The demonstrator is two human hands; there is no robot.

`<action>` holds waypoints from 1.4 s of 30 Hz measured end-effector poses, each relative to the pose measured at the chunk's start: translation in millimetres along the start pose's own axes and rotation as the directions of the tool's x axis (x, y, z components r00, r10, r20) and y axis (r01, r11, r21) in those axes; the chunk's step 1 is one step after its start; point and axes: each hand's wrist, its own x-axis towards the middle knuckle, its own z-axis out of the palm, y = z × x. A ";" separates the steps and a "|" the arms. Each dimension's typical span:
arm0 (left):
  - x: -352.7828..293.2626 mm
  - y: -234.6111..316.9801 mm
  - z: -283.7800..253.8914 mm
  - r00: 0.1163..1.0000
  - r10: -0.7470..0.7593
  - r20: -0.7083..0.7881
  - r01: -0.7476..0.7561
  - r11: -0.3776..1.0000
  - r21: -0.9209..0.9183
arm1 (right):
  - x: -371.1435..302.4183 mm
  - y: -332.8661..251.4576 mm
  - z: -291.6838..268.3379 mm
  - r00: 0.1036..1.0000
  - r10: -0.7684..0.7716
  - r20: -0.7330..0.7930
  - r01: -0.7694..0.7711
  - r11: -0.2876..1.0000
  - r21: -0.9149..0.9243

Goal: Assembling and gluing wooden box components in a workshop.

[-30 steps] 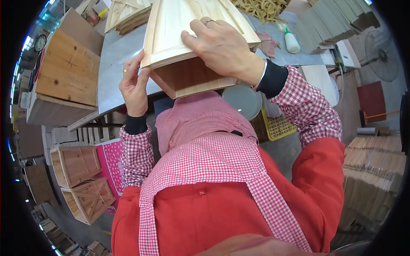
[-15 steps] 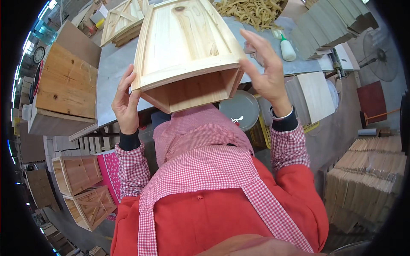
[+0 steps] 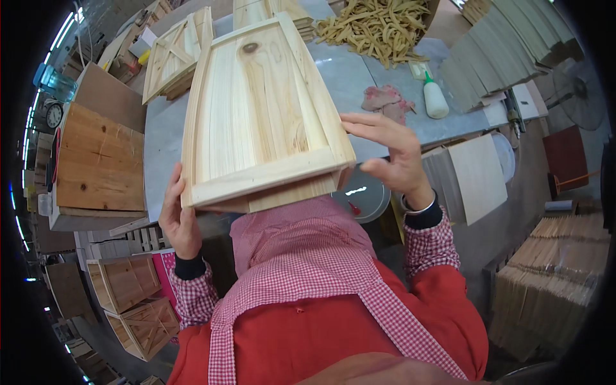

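Just beyond the checked cloth apron (image 3: 295, 247), mid-frame, the left hand (image 3: 180, 221) gripped the lower left corner of a tapering wooden box (image 3: 260, 119), while the right hand (image 3: 399, 151), thumb spread, rested its fingertips against the right edge. The step looked like steadying or turning it, the next move seeming to need even support; its smooth, panelled face bore a dark knot, and farther off, upper right, were a white bottle (image 3: 436, 101) and tangled tan strips (image 3: 375, 29).

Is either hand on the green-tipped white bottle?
No, the left hand and right hand flank the wooden box, while the bottle sits apart on the table.
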 end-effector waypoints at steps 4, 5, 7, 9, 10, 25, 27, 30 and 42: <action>9.1 22.3 21.4 0.997 0.001 -0.071 -0.016 0.976 -0.218 | 39.9 74.8 -0.7 0.889 0.375 -0.262 -0.360 0.927 0.106; 7.8 23.8 19.2 0.998 0.006 -0.069 -0.020 0.978 -0.208 | 53.9 114.8 -1.9 0.861 0.346 -0.374 -0.370 0.929 0.008; 0.6 15.4 7.1 0.984 -0.106 -0.144 0.078 0.979 -0.186 | 67.5 203.8 -16.2 0.839 0.258 -0.479 -0.425 0.860 -0.281; -13.0 9.8 -2.3 0.967 -0.148 -0.207 0.116 0.981 -0.156 | 79.9 259.6 -23.7 0.863 0.214 -0.457 -0.428 0.791 -0.438; -20.9 10.2 -6.3 0.952 -0.202 -0.228 0.166 0.972 -0.166 | 87.0 275.2 -25.9 0.830 0.384 -0.406 -0.554 0.654 -0.515; -23.1 8.6 -39.7 0.912 -0.275 -0.305 0.263 0.962 -0.079 | 136.6 256.5 -81.6 0.843 0.470 -0.262 -0.529 0.631 -0.567; -8.2 13.5 -41.6 0.958 -0.152 -0.244 0.157 0.988 0.000 | 147.3 220.9 -91.6 0.879 0.386 -0.279 -0.470 0.607 -0.640; 9.3 38.2 -37.6 0.978 0.008 -0.208 0.013 0.995 0.096 | 152.1 172.3 -96.2 0.913 0.103 -0.394 -0.341 0.723 -0.601; 5.0 149.5 59.8 0.799 0.519 0.302 -0.558 0.455 0.694 | 56.7 -140.7 43.1 0.848 -0.299 0.437 0.386 0.914 -0.125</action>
